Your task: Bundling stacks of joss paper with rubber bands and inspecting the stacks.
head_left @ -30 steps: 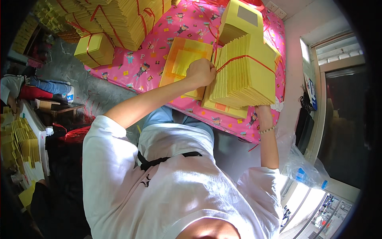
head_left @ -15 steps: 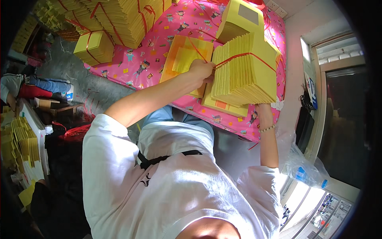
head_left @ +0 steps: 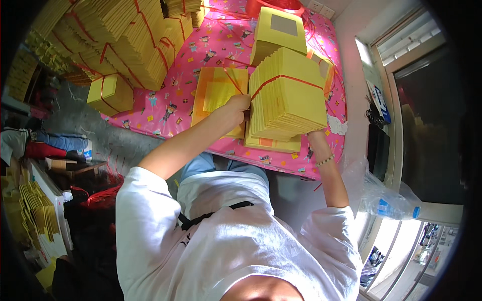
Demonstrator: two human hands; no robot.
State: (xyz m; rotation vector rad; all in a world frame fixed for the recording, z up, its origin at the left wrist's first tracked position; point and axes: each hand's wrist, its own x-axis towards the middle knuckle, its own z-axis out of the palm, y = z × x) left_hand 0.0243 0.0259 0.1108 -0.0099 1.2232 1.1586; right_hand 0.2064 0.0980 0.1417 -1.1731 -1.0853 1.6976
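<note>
A thick bundle of yellow paper stacks, tied round with a red plastic strap, sits tilted at the near right of the table. My left hand is at its left side, fingers closed in a pinch on the strap, whose loose end sticks up above them. My right hand reaches under the bundle's near right corner and bears against it; its fingers are hidden by the paper. Below the bundle lies a flatter yellow stack with an orange patch. Beside my left hand is an orange-and-yellow sheet stack.
A pink patterned cloth covers the table. Tall strapped yellow bundles stand at the far left, a smaller bundle near the left edge. Behind mine is a yellow stack with a grey panel. A red basin stands farther back. A wall and window are right.
The whole view has shifted, so the table and bundle appear farther left and lower. Both hands keep their places at the bundle, the left still pinching the strap.
</note>
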